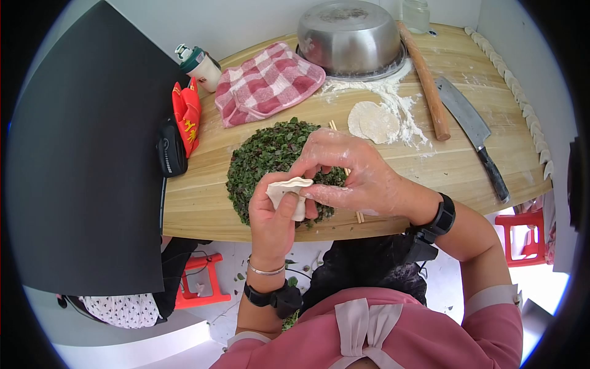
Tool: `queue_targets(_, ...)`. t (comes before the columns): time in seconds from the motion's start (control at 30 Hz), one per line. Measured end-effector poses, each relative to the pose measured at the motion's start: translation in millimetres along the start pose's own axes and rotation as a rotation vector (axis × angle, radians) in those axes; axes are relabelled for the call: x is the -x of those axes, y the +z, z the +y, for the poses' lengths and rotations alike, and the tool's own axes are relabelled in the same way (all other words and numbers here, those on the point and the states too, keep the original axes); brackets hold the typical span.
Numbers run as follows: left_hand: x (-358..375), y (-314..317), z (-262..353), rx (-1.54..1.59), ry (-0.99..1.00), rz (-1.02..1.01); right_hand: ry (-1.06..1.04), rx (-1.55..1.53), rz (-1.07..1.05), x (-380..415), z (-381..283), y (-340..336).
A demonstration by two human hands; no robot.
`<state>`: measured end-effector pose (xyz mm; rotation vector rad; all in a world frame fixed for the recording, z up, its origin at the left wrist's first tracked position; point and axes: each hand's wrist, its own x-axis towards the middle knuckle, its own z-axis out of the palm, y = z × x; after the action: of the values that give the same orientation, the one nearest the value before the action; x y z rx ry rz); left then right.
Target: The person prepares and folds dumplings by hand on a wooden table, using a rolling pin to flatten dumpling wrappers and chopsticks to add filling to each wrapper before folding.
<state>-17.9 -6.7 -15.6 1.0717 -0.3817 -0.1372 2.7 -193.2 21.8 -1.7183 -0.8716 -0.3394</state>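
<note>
A folded dumpling (pixel 284 190), its white wrapper pressed together along a wavy top edge, is held over the table's near side. My left hand (pixel 270 212) is closed around its lower part, thumb across the front. At the right end of that edge, the thumb and fingers of my right hand (pixel 356 172), dusted with flour, pinch the dough. Beneath both hands lies a big heap of chopped dark green leaves (pixel 264 150), partly hidden by them. Chopsticks (pixel 360 217) show below my right hand. Just beyond it, two flat round wrappers (pixel 376 122) overlap.
Loose flour (pixel 399 98) surrounds an upturned metal basin (pixel 348 40). A rolling pin (pixel 427 86) and cleaver (pixel 470 117) lie to the right, with a row of finished dumplings (pixel 516 89) along the edge. Left are a checked cloth (pixel 267 83), a bottle (pixel 200 67) and a red packet (pixel 186 114).
</note>
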Motion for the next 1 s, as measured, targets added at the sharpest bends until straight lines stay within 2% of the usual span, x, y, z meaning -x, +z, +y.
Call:
queue_targets(0.07, 0, -2, 0, -0.045, 0.019, 0.035, 0.12, -0.094, -0.004, 0, -5, -1)
queue_targets(0.3, 2, -6, 13, -0.229, 0.017, 0.146, 0.128, -0.039, -0.039, 0, 2, -4)
queue_targets(0.37, 3, -11, 16, -0.294, 0.003, 0.142, -0.085, 0.281, -0.082, 0, 4, -4)
queue_targets(0.47, 1, -19, 20, -0.406, -0.046, 0.112, -0.141, 0.327, -0.168, 1, 2, -2)
queue_targets(0.63, 3, -16, 22, -0.475, -0.107, 0.092, -0.233, 0.413, -0.168, 2, 6, 6)
queue_targets(0.7, 3, -14, 23, -0.558, -0.177, 0.187, -0.256, 0.515, -0.158, 2, 8, 6)
queue_targets(0.77, 3, -14, 23, -0.579, -0.196, 0.202, -0.327, 0.434, -0.105, 3, 15, 12)
queue_targets(0.87, 1, -10, 23, -0.507, -0.187, 0.212, -0.322, 0.485, -0.116, 3, 15, 10)
queue_targets(1.0, 3, -11, 20, -0.414, -0.179, 0.181, -0.277, 0.375, -0.141, 6, 15, 10)
